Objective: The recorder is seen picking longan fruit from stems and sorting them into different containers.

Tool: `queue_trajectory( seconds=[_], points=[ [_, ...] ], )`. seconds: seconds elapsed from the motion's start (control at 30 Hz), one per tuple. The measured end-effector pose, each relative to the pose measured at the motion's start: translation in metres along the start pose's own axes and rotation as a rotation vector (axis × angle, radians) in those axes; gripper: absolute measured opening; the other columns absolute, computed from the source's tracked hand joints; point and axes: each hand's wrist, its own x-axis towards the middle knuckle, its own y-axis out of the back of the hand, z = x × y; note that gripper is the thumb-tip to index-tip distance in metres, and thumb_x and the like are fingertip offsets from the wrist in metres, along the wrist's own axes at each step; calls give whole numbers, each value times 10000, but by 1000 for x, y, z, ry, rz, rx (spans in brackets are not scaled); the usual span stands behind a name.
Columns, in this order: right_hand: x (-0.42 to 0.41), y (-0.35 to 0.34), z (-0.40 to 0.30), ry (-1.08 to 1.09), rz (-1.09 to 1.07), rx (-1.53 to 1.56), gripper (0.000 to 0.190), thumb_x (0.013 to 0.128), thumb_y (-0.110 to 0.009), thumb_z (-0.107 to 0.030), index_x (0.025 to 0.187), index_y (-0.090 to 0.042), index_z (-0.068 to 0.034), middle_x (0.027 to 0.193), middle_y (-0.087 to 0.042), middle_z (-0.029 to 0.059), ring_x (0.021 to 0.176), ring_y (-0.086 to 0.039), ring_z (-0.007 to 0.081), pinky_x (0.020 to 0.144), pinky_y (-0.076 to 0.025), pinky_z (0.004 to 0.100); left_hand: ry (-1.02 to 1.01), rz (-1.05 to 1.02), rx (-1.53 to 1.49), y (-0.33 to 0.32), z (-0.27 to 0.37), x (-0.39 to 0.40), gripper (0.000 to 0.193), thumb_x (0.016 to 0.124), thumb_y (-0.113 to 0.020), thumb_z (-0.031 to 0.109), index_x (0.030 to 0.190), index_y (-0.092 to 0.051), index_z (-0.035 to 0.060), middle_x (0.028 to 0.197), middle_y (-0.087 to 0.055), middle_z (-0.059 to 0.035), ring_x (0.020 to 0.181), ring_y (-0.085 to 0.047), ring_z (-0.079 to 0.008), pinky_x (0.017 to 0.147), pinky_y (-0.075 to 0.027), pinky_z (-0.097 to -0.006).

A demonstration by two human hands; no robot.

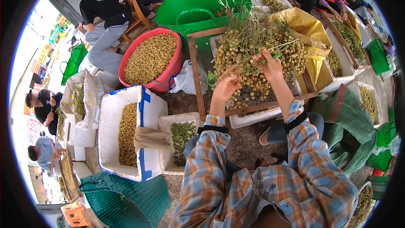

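Note:
A large heap of fruit sprigs point(259, 38), with small round tan fruits on thin stems, lies on a wood-framed wire mesh screen point(205, 101). My right hand point(269, 66) is at the middle of the heap, its fingers closed around some stems. At the heap's near left edge is my left hand point(226, 84), its fingers curled against the fruits. Whether it grips one is hidden. Loose fruits point(239, 103) lie on the mesh below the hands. Under the screen shows a white foam box point(235, 123).
To the left stand a red tub point(179, 58) of fruits and a foam box point(109, 126) with tan fruits. A smaller foam box point(164, 126) holds green fruits. Behind is a green basket point(202, 3); a yellow sack point(311, 38) lies right. People point(106, 3) sit working nearby.

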Motion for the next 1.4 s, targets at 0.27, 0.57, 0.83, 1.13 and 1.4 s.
queue_trajectory(
  seconds=[0.27,0.57,0.83,1.13,1.4],
  points=[
    [0,1,3,24,49,-14,156,805,-598,-178,747,-530,-50,687,-547,49,690,-596,201,640,-560,388,-46,39,85,1,1,2,257,780,-583,3,1034,-540,19,818,-569,-73,663,-575,-156,441,-474,-204],
    [1,5,-10,13,8,26,180,815,-585,-182,739,-515,-35,676,-550,66,688,-603,202,611,-565,374,-112,142,68,9,2,7,346,829,-552,112,1157,-476,34,959,-583,-78,745,-594,-162,534,-515,-234],
    [-13,-11,11,-150,-26,32,151,797,-610,-190,770,-534,-62,672,-542,40,687,-598,203,615,-542,354,-232,-8,-234,-8,-5,11,397,772,-623,88,1141,-477,91,1079,-520,-78,870,-559,-178,691,-507,-299],
    [-7,7,-15,34,64,-5,166,811,-589,-173,752,-515,-37,680,-553,67,667,-604,211,587,-560,376,-308,120,1,8,16,7,155,740,-592,-66,882,-619,-12,848,-614,-102,652,-580,-158,485,-486,-223],
    [5,6,-19,220,156,-69,165,820,-575,-166,783,-513,-18,682,-545,68,653,-602,203,521,-554,342,-71,24,-17,-2,-4,0,296,812,-576,168,1067,-489,48,792,-575,-35,619,-562,-106,432,-450,-187]
  ],
)
